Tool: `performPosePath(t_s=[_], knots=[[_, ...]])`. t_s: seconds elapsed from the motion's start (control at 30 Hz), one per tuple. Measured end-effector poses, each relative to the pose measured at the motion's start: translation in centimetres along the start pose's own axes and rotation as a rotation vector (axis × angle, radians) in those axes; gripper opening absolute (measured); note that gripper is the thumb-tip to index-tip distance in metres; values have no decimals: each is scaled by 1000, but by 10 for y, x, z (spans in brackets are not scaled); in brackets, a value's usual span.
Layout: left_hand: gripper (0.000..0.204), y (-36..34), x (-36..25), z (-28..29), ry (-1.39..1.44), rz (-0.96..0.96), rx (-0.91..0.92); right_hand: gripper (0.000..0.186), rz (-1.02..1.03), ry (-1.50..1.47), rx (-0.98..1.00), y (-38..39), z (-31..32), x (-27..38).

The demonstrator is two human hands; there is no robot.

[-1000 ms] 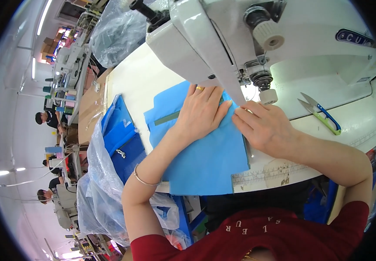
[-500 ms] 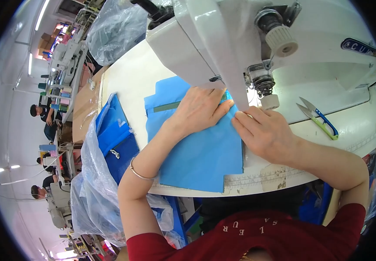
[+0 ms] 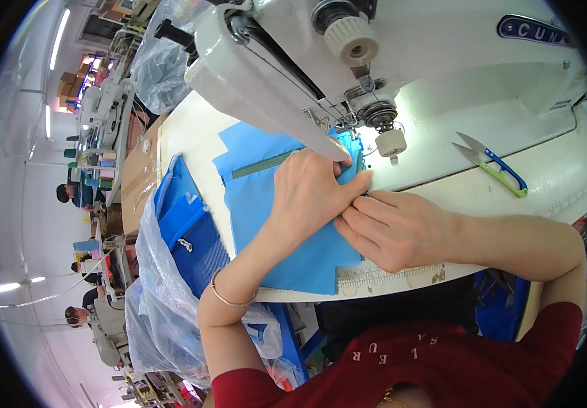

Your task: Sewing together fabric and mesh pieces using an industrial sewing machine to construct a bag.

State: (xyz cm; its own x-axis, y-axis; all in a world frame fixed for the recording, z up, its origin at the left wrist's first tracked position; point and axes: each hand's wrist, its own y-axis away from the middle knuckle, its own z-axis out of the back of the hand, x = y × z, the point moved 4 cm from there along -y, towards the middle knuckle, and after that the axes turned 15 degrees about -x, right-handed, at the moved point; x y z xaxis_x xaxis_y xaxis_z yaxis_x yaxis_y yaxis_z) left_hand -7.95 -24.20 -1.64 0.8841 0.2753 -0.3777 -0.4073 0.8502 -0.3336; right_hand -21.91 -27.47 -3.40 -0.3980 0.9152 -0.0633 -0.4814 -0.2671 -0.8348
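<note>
A light blue fabric piece [image 3: 252,204] with a dark green strip [image 3: 261,165] lies on the sewing table, its upper right edge close to the sewing machine's needle area. My left hand [image 3: 310,190] rests on this fabric beside the needle area, fingers curled, thumb pressed at its edge. Just below that thumb, my right hand [image 3: 399,228] is closed in a pinch at the fabric's right edge. The hands nearly touch and hide the part between their fingertips. Over them reaches the white sewing machine [image 3: 266,88].
Blue-and-green thread snips [image 3: 490,163] lie on the table at the right. Clear plastic [image 3: 161,292] and darker blue pieces [image 3: 184,211] are at the left edge. A ruler strip [image 3: 402,273] runs along the front. People sit by other machines at far left.
My right hand has moved down and left, closing in beside my left thumb. The fabric has turned slightly, its upper edge now tilting up to the right. The whole view has shifted too.
</note>
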Motion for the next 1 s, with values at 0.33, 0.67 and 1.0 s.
performPosePath(t_s=[0.33,0.67,1.0], knots=[[15,5,21,-2,302,198,39,36,-366,105,59,-10,16,-21],[10,15,-3,3,135,-310,-309,35,-376,44,182,18,6,-39],[34,25,-1,-2,161,-377,-216,25,-355,44,162,14,8,-40]])
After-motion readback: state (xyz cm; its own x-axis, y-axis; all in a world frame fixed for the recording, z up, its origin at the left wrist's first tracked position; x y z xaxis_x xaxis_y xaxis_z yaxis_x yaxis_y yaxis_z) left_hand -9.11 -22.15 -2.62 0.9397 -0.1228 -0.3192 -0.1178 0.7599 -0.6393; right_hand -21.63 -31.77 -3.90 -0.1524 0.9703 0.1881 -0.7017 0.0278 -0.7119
